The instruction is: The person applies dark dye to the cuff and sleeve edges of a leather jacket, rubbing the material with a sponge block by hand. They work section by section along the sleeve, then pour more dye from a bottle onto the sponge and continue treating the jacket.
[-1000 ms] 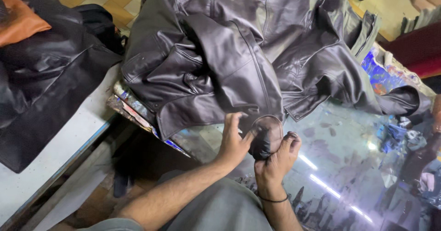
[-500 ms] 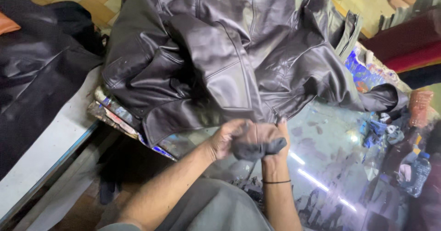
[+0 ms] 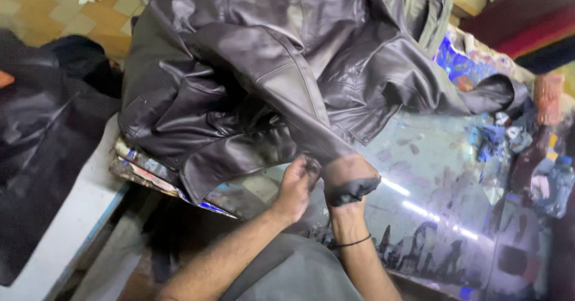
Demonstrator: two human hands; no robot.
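head view | a glossy, creased dark brown leather jacket (image 3: 269,79) is spread on a glass-topped table (image 3: 443,175) | its sleeve cuff (image 3: 350,178) is pulled over the right hand (image 3: 350,184), grip hidden | cuff edge is pinched by left hand (image 3: 297,184)

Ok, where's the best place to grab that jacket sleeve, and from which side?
Take the sleeve at its cuff end, coming from the near table edge. It lies stretched toward the person, cuff over the glass, where the left hand and right hand meet it.
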